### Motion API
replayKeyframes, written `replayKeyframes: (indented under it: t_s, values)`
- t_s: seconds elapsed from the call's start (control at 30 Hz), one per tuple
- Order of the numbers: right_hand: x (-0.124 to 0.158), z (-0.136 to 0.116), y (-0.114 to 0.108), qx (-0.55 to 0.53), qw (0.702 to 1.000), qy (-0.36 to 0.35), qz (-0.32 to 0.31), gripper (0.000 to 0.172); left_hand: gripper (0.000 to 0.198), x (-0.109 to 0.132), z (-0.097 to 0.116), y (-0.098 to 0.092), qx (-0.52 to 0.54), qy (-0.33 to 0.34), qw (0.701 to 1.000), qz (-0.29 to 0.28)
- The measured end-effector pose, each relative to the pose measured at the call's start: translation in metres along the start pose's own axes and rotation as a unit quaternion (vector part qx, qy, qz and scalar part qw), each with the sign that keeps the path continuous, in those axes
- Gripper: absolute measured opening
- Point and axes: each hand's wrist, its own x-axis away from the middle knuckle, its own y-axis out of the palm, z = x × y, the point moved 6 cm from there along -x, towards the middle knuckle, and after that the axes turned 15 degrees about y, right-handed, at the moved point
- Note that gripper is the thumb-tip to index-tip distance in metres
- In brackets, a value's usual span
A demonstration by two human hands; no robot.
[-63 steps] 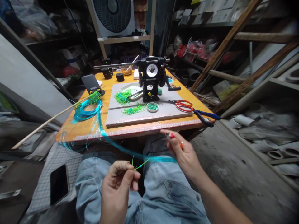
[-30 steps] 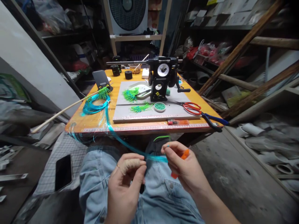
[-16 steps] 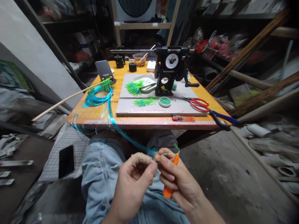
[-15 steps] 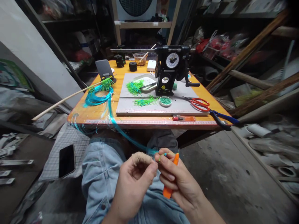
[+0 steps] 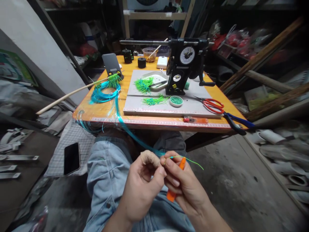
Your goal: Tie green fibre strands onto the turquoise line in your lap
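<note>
Over my lap, my left hand (image 5: 142,185) and my right hand (image 5: 184,187) meet fingertip to fingertip. Both pinch a thin green strand (image 5: 190,159) where it joins a bundle of turquoise strands (image 5: 125,129). That bundle runs up over the edge of the orange table (image 5: 101,113) to a coil (image 5: 103,95) lying on it. The left forefinger wears a beige wrap. An orange tool (image 5: 175,187) sits in my right palm, held by the lower fingers.
On the table stand a black hand-crank winder with a dial (image 5: 182,66), a grey board (image 5: 193,106), green strand tufts (image 5: 154,100), a dish of green beads (image 5: 176,101), red scissors (image 5: 212,104), blue-handled pliers (image 5: 238,121) and a lighter (image 5: 195,120). A phone (image 5: 71,158) lies at my left.
My right hand left a lighter on the table edge and came back holding the orange tool. Both hands closed together on the strands. The green strand now points right.
</note>
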Motion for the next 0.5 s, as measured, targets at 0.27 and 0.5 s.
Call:
replayKeyframes:
  t_s: [0.27, 0.5]
  values:
    - [0.0004, 0.0004, 0.003, 0.0, 1.0, 0.006, -0.014, 0.017, 0.02, 0.0011, -0.001, -0.0022, -0.013, -0.003, 1.0, -0.009]
    - [-0.0008, 0.0011, 0.002, 0.01, 1.0, 0.012, -0.006, 0.02, 0.019, 0.0027, -0.0023, -0.0046, -0.029, -0.006, 0.999, -0.016]
